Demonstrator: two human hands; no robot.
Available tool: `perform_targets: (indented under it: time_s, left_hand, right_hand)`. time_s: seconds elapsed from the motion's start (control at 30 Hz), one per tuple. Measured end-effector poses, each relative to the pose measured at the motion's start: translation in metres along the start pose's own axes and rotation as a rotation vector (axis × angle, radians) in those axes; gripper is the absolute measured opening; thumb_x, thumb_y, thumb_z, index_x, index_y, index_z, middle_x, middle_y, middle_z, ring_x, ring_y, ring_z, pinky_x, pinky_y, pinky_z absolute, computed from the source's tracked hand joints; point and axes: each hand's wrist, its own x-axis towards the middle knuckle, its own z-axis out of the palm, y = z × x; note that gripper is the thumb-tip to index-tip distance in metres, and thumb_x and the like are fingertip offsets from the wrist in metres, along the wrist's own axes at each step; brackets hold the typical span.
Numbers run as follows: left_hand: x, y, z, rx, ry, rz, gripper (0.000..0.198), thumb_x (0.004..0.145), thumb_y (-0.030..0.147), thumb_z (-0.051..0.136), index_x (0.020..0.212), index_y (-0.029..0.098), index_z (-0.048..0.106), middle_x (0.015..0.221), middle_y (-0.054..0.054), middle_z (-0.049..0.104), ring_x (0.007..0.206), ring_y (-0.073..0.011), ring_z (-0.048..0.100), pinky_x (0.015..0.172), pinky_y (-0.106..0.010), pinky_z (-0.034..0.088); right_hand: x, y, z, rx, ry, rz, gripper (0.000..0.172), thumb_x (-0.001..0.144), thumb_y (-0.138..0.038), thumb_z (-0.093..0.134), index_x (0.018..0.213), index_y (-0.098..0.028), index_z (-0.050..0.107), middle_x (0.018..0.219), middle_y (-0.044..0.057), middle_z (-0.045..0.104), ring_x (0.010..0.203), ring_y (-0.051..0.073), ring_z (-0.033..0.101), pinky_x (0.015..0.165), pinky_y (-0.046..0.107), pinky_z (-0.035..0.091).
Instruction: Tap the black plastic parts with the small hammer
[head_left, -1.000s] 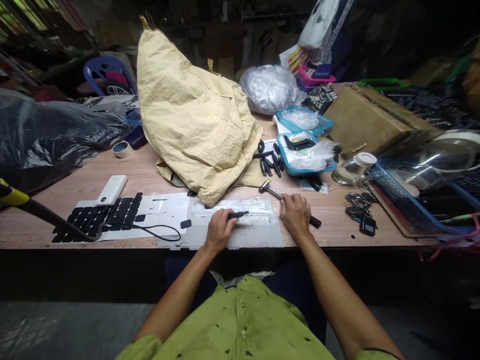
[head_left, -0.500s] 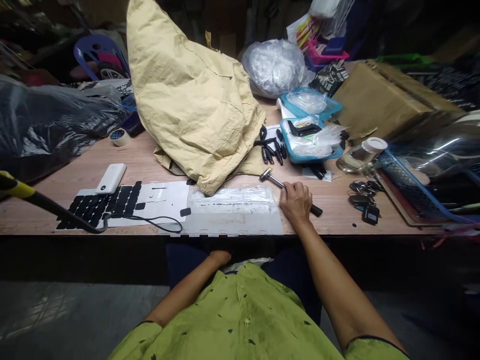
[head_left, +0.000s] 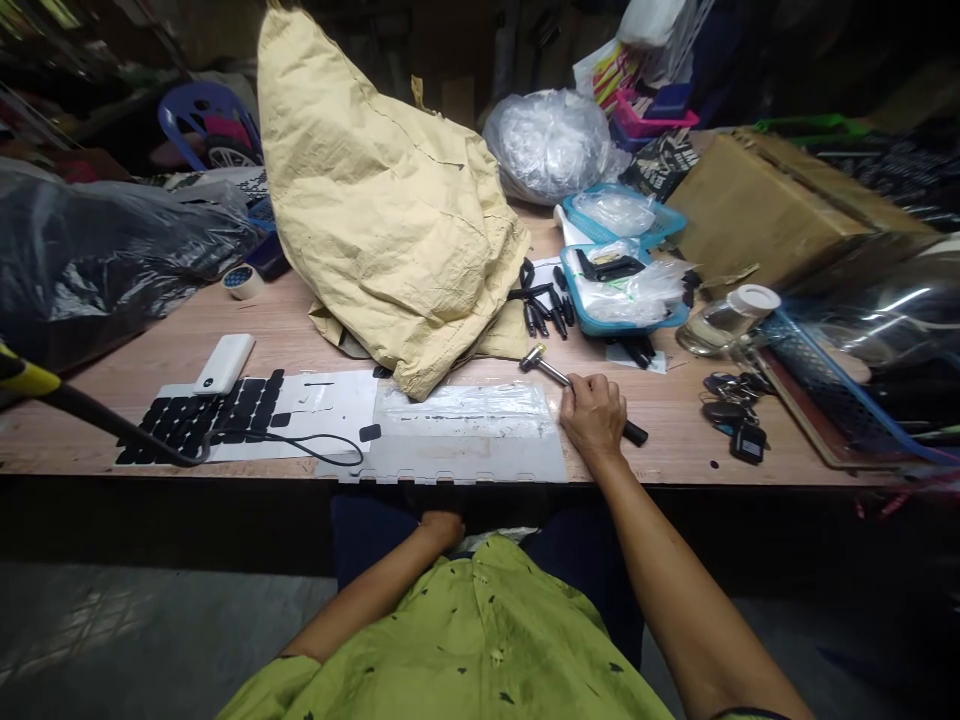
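Note:
My right hand (head_left: 595, 415) is closed around the shaft of a small hammer (head_left: 553, 372), which lies on the table. The hammer's metal head points to the far left and its black grip sticks out right of my hand. Left of it lies a clear plastic sheet (head_left: 465, 450) with a notched front edge. My left hand (head_left: 442, 528) hangs below the table edge over my lap; its fingers are hidden. A white sheet (head_left: 337, 400) carries rows of black rounded pieces (head_left: 247, 405), with a white power bank (head_left: 225, 364) on top.
A big tan cloth bag (head_left: 390, 210) stands behind the plastic sheet. Black handle-like parts (head_left: 551, 305) lie beside a blue basket (head_left: 619, 325). A lidded jar (head_left: 727, 320), keys (head_left: 739, 420) and a cardboard box (head_left: 765, 210) are at right. A black cable (head_left: 292, 437) loops across the left.
The whole view has shifted slightly, so the table sits a little lower in the picture. My right hand still holds the hammer in the same place.

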Motion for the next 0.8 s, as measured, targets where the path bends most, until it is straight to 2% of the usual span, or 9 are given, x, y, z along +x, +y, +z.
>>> perform_targets:
  time_s: [0.1, 0.2, 0.23, 0.3, 0.37, 0.43, 0.47, 0.6, 0.8]
  left_hand:
    - [-0.033, 0.017, -0.027, -0.047, -0.138, 0.194, 0.044, 0.086, 0.034, 0.061, 0.128, 0.023, 0.07, 0.118, -0.014, 0.075, 0.113, -0.0321, 0.069, 0.097, -0.042, 0.052]
    - [-0.055, 0.031, -0.068, -0.378, -0.202, 0.497, 0.034, 0.09, 0.046, 0.059, 0.107, 0.022, 0.076, 0.094, -0.007, 0.079, 0.086, -0.0219, 0.073, 0.079, -0.029, 0.054]
    - [-0.057, 0.033, -0.083, -0.504, -0.137, 0.521, 0.035, 0.093, 0.047, 0.056, 0.101, 0.021, 0.076, 0.088, -0.005, 0.078, 0.078, -0.019, 0.071, 0.073, -0.027, 0.054]
    - [-0.052, 0.036, -0.113, -0.678, 0.184, 0.471, 0.033, 0.095, 0.042, 0.052, 0.093, 0.018, 0.074, 0.083, -0.004, 0.075, 0.073, -0.0165, 0.068, 0.069, -0.025, 0.052]
    - [-0.039, 0.038, -0.14, -0.71, 0.616, 0.375, 0.026, 0.094, 0.033, 0.052, 0.088, 0.018, 0.073, 0.084, -0.004, 0.074, 0.078, -0.0169, 0.067, 0.074, -0.027, 0.052]
    - [-0.022, 0.045, -0.161, -0.658, 0.871, 0.35, 0.021, 0.091, 0.027, 0.054, 0.089, 0.019, 0.073, 0.087, -0.004, 0.074, 0.081, -0.0177, 0.066, 0.077, -0.028, 0.053]
    - [-0.011, 0.051, -0.169, -0.62, 0.899, 0.373, 0.021, 0.091, 0.027, 0.055, 0.09, 0.019, 0.074, 0.088, -0.004, 0.074, 0.081, -0.0179, 0.066, 0.077, -0.029, 0.053]
    - [0.041, 0.084, -0.2, -0.421, 0.805, 0.484, 0.02, 0.09, 0.021, 0.056, 0.097, 0.019, 0.075, 0.096, -0.005, 0.075, 0.089, -0.0198, 0.068, 0.082, -0.03, 0.055]
    - [0.124, 0.125, -0.256, -0.141, 0.941, 0.417, 0.038, 0.092, 0.007, 0.046, 0.124, 0.015, 0.064, 0.124, -0.014, 0.063, 0.11, -0.0255, 0.064, 0.096, -0.036, 0.051]
  right_hand:
    - [-0.002, 0.002, 0.001, 0.002, 0.017, -0.007, 0.023, 0.093, -0.022, 0.049, 0.105, -0.02, 0.069, 0.095, 0.009, 0.055, 0.09, 0.024, 0.042, 0.07, 0.033, 0.024]
    - [-0.002, 0.003, 0.002, 0.002, 0.022, 0.001, 0.023, 0.093, -0.022, 0.049, 0.104, -0.019, 0.069, 0.095, 0.01, 0.054, 0.09, 0.024, 0.042, 0.071, 0.033, 0.024]
    - [-0.002, 0.002, 0.002, 0.001, 0.02, 0.005, 0.023, 0.093, -0.022, 0.049, 0.104, -0.019, 0.069, 0.095, 0.01, 0.054, 0.09, 0.024, 0.042, 0.071, 0.033, 0.024]
    - [-0.002, 0.0, 0.0, -0.002, 0.006, 0.013, 0.022, 0.092, -0.022, 0.05, 0.104, -0.019, 0.069, 0.095, 0.01, 0.054, 0.09, 0.024, 0.042, 0.072, 0.033, 0.025]
    - [-0.002, -0.003, -0.002, -0.005, -0.014, 0.022, 0.022, 0.092, -0.021, 0.05, 0.104, -0.019, 0.069, 0.096, 0.01, 0.054, 0.091, 0.024, 0.042, 0.072, 0.033, 0.025]
    - [-0.001, -0.005, -0.003, -0.006, -0.032, 0.032, 0.021, 0.092, -0.021, 0.051, 0.104, -0.02, 0.069, 0.097, 0.01, 0.054, 0.09, 0.024, 0.041, 0.072, 0.033, 0.025]
    - [-0.001, -0.006, -0.004, -0.007, -0.04, 0.038, 0.021, 0.092, -0.022, 0.051, 0.105, -0.02, 0.068, 0.098, 0.01, 0.054, 0.09, 0.024, 0.041, 0.072, 0.033, 0.025]
    - [-0.002, -0.008, -0.006, -0.033, -0.045, 0.109, 0.021, 0.095, -0.023, 0.049, 0.104, -0.019, 0.068, 0.099, 0.011, 0.055, 0.09, 0.024, 0.041, 0.07, 0.034, 0.023]
    - [-0.003, -0.011, -0.009, -0.061, -0.06, 0.137, 0.02, 0.095, -0.022, 0.049, 0.105, -0.018, 0.066, 0.097, 0.011, 0.055, 0.091, 0.025, 0.043, 0.068, 0.033, 0.021]
